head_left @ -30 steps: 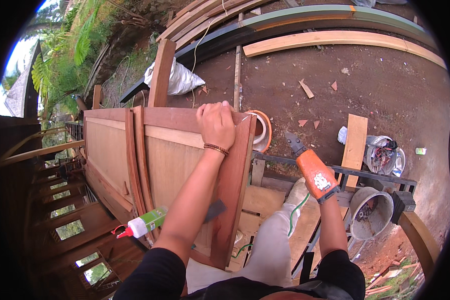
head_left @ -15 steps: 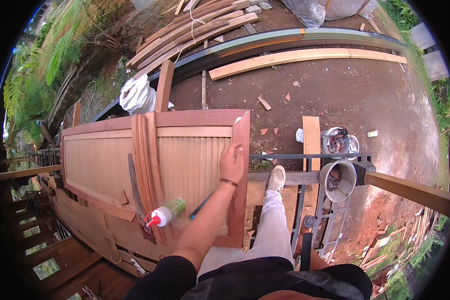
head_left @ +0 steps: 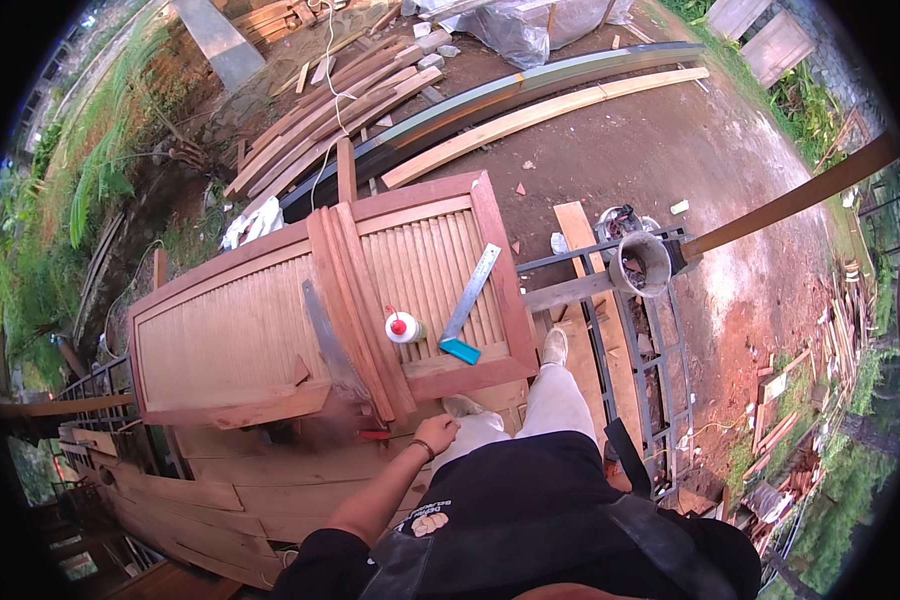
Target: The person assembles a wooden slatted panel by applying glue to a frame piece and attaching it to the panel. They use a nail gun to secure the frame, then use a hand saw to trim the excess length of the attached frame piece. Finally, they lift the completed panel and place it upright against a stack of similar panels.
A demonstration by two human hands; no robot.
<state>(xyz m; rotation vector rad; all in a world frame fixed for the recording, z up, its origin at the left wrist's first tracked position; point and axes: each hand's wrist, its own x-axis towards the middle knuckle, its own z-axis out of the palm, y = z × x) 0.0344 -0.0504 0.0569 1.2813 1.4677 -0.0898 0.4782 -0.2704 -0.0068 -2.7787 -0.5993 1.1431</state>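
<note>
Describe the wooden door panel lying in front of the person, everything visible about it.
The wooden door panel lies flat, a reddish-brown frame around paler slatted fields. Across its middle rest a few loose reddish wood strips and a hand saw. On the slats near its right end stand a small white glue bottle with a red cap and a metal square with a blue handle. The left hand is by its near edge; whether it touches is unclear.

A small white plastic glue bottle with a red cap [head_left: 403, 327] lies on the slatted wooden door panel [head_left: 220, 340], just at nine o'clock of the steel square. A clear plastic sack [head_left: 530, 25] sits at twelve o'clock, beyond the long planks.
</note>
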